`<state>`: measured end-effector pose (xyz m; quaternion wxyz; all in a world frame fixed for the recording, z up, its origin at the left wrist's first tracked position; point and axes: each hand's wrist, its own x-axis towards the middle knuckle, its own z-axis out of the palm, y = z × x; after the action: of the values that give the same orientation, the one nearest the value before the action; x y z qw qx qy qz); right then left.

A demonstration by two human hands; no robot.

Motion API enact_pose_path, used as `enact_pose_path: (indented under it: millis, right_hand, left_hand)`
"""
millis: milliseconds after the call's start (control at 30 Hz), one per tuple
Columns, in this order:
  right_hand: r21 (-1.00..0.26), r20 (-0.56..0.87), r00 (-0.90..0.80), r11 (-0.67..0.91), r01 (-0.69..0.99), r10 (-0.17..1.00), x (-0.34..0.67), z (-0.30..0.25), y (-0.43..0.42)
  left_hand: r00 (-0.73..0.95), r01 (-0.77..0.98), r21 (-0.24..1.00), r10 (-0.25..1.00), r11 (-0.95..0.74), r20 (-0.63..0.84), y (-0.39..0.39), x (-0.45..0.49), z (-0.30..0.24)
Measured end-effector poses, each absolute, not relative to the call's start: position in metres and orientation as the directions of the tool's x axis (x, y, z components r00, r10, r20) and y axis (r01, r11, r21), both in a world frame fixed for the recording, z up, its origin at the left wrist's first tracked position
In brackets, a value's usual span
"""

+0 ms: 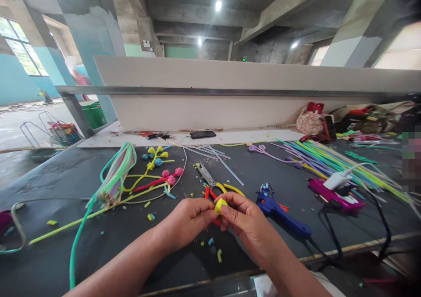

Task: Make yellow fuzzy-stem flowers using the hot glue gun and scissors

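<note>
My left hand (pixel 187 221) and my right hand (pixel 243 220) meet over the dark table (pixel 66 244), fingers pinched together on a small yellow rolled piece (pixel 219 205). Just behind my hands lie yellow-handled scissors (pixel 210 180) and red-handled pliers (pixel 210 195). A blue glue gun (pixel 279 211) rests right of my right hand. Finished stems with yellow, blue and pink buds (pixel 161 167) lie to the left.
A bundle of pastel tubes (pixel 116 178) sits at left, a long spread of coloured tubes (pixel 332 161) at right. A magenta device with a white plug (pixel 335 189) and black cables lie nearby. A black phone (pixel 203 134) lies by the white partition (pixel 230 99). Small cut scraps dot the table.
</note>
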<state>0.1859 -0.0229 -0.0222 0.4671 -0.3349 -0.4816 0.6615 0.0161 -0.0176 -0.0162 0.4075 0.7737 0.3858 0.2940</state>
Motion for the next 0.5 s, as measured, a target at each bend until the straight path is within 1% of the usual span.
enact_pose_path:
  millis: [100, 233, 333, 433, 500]
  right_hand:
    - [-0.952, 0.009, -0.353, -0.1, -0.29, 0.936, 0.1871, -0.0224, -0.0229]
    - [-0.957, 0.017, -0.416, -0.106, -0.27, 0.909, 0.1891, -0.0215, -0.0222]
    - [-0.964, 0.026, -0.465, -0.101, -0.247, 0.885, 0.1913, -0.0198, -0.0223]
    - [-0.971, 0.037, -0.483, -0.082, -0.223, 0.875, 0.1939, -0.0183, -0.0225]
    - [-0.977, 0.05, -0.483, -0.058, -0.207, 0.874, 0.1953, -0.0174, -0.0227]
  left_hand:
    - [0.565, 0.278, 0.935, 0.824, -0.22, 0.026, -0.0128, 0.0113, -0.0159]
    - [0.634, 0.152, 0.985, 0.757, 0.077, -0.157, -0.0106, 0.0081, -0.0159]
    - [0.682, 0.039, 0.969, 0.703, 0.242, -0.203, -0.0131, 0.0083, -0.0158]
    - [0.716, -0.032, 0.935, 0.661, 0.353, -0.225, -0.0162, 0.0093, -0.0164]
    - [0.718, -0.072, 0.909, 0.654, 0.41, -0.238, -0.0177, 0.0106, -0.0169]
